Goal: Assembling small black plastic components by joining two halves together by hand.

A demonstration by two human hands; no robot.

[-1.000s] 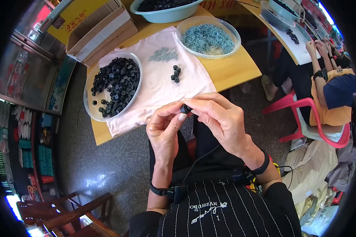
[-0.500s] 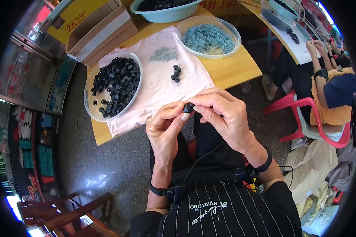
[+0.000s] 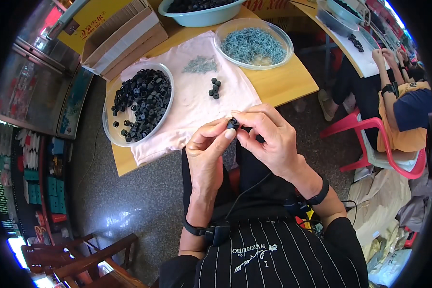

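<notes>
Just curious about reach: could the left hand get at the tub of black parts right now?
Probably yes: nothing stands between the left hand and the tub, though that hand pinches a black part.

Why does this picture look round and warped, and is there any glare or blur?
Head view: fisheye lens, so black corners surround the scene and the cabinet edges bend; head view: bright glare on the floor; head view: no strong blur on the left hand or right hand, but their small black piece shows little detail.
</notes>
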